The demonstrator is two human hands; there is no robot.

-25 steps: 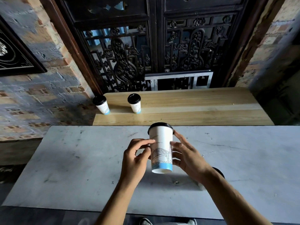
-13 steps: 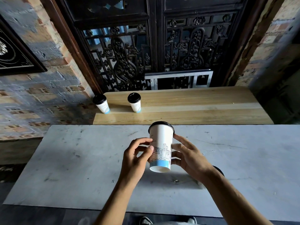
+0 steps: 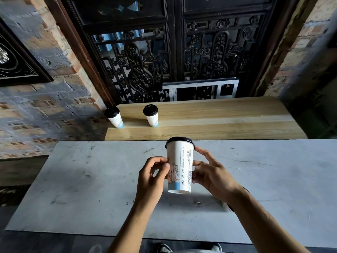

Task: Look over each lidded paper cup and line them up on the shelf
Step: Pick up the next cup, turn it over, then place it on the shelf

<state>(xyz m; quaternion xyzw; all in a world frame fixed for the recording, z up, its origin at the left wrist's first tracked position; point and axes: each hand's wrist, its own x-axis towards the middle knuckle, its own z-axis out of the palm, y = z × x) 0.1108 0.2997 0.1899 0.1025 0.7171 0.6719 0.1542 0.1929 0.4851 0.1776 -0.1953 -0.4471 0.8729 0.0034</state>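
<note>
A: How are the hands set on it?

B: The left hand pinches the cup by its left wall, thumb and curled fingers pressed to the paper. The right hand holds the other side with its fingertips, the longer fingers reaching up near the lid. Both hands grip it; neither is spread free.

A: And where is the cup itself?

B: Off the table, held upright above its middle, the paper seam and the printed marks turned toward the camera.

A: So which step is this?

B: The looking-over, I judge. The fingertip grip from both sides suits turning the cup round to read its wall.

A: What lies beyond?

B: The shelf runs along the far edge of the table. Two lidded cups stand at its left end: the left cup at the corner, the second cup to its right, well apart from it. Something dark shows behind the right wrist; I cannot tell what it is.

A: What does the next move call for?

B: Probably a reach forward and a spot to the right of the second cup, at a like gap, base set flat so the row stays straight. A light grip, since a paper wall dents and the lid could pop.
</note>
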